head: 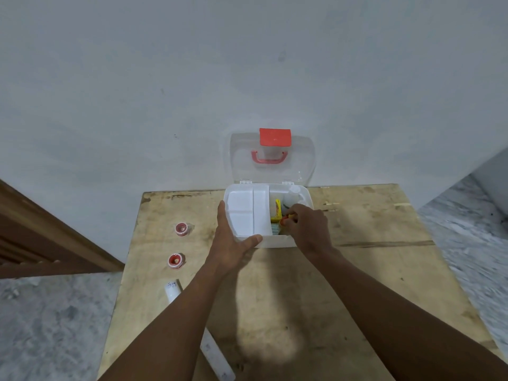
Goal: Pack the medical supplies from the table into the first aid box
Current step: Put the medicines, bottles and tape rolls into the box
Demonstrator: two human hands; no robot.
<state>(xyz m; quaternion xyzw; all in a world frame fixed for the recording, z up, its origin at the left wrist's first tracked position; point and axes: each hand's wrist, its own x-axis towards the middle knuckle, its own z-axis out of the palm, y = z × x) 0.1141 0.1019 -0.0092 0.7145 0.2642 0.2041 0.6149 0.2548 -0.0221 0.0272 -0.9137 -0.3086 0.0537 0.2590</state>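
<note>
The white first aid box (277,241) stands open at the far middle of the wooden table (357,284), its clear lid (242,160) with red latch and handle upright against the wall. A white inner tray (246,213) covers its left half. My left hand (233,243) grips the box's front left corner. My right hand (308,229) reaches into the right compartment, fingers closed on a small orange-red item (283,221) beside a yellow packet (277,211) and a white bottle (293,196). Two small red-capped containers (181,229) (175,261) stand on the table's left side.
A white tube (173,290) lies near the left table edge, partly hidden by my left forearm. A white strip (217,356) lies near the front edge. The wall rises directly behind the table. Grey floor lies on both sides, with brown woodwork (41,243) at left.
</note>
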